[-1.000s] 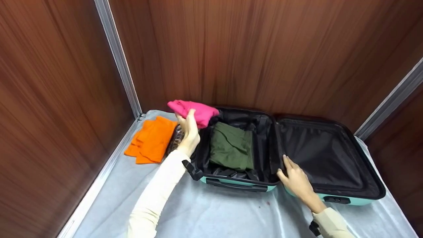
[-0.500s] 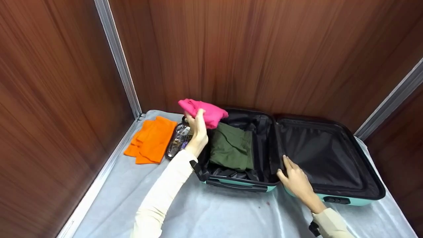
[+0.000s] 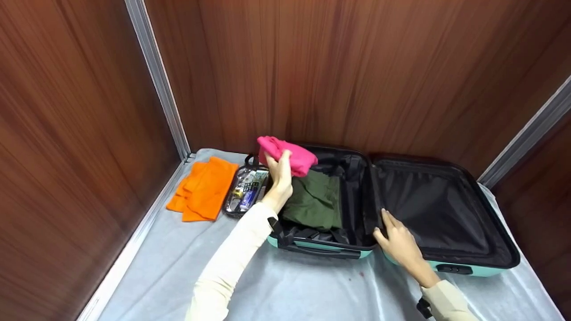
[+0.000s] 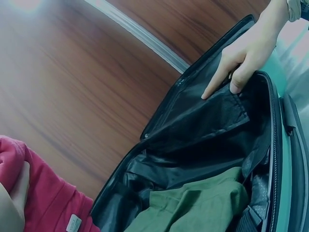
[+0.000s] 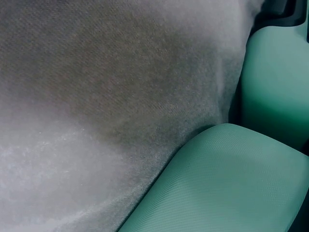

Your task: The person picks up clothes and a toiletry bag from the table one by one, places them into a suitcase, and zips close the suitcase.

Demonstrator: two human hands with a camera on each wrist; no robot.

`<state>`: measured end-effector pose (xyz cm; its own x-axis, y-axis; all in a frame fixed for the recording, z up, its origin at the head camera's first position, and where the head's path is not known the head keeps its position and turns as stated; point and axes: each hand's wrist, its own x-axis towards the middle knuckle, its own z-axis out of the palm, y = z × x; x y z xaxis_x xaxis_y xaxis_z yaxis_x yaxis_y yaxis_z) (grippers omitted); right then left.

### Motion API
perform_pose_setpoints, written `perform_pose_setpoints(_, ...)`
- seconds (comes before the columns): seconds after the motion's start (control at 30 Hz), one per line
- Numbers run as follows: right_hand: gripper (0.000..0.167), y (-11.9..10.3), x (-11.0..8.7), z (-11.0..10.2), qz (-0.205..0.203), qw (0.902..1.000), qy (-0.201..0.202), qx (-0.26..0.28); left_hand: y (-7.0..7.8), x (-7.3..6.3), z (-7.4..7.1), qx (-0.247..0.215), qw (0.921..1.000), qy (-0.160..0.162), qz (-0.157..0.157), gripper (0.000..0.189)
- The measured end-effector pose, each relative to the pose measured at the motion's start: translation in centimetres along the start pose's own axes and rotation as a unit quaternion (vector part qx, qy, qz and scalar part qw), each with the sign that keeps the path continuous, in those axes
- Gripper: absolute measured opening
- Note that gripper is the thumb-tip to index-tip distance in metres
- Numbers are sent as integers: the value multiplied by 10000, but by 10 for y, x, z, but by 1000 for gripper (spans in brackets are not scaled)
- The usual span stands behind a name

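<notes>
My left hand (image 3: 282, 178) grips a folded pink garment (image 3: 296, 159), held up over the left side of the open suitcase (image 3: 366, 254). A small white label shows on the pink cloth (image 4: 53, 203) in the left wrist view. Dark green folded clothing (image 3: 314, 203) lies in the suitcase's left half. At the suitcase's middle, my right hand (image 3: 401, 245) pinches the front end of a black lining flap (image 4: 212, 113), thumb on the near side and index finger along the far side. The right wrist view shows only the teal shell (image 5: 236, 183) and the grey cloth beneath, without the hand.
Left of the suitcase stands a clear-topped toiletry bag (image 3: 246, 191) with small packages inside. Folded orange clothing (image 3: 208, 187) lies beyond it, on a grey cloth (image 3: 169, 263). The suitcase's right half (image 3: 437, 205) lies open. Wooden walls (image 3: 312, 76) stand close behind and on both sides.
My left hand has carried the pink garment rightward, from above the toiletry bag to over the suitcase's left edge, uncovering more of the bag. My right hand stays at the flap.
</notes>
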<state>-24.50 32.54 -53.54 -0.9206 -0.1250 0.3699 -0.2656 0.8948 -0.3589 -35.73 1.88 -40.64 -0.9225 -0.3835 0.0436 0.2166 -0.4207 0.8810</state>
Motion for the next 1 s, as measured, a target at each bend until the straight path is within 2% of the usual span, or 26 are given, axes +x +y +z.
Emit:
perform_pose_setpoints(0.27,60,0,0,-1,-5,10000,-9,17,-6,-9,13,118,9994,-257,-176,89)
perform_pose_setpoints(0.4,61,0,-1,-1,-25,10000,-70,40,-9,-15,19,73,9987,-307,-406,94)
perform_pose_setpoints(0.5,60,0,-1,-1,-14,10000,-72,35,-13,-19,23,-278,9958,-495,-718,90)
perform_pose_setpoints(0.6,60,0,-1,0,1,10000,-41,17,-17,-22,28,-775,9887,-726,-1057,83)
perform_pose_setpoints(0.7,60,0,-1,0,-6,10000,-51,24,-20,-23,32,-1108,9822,-836,-1263,80)
perform_pose_setpoints(0.9,61,0,-1,1,-24,10000,-73,14,-28,-25,39,-1384,9775,-1049,-1196,76)
perform_pose_setpoints(1.0,61,1,-1,0,-3,10000,-81,26,-32,-24,43,-1435,9746,-1207,-1222,84)
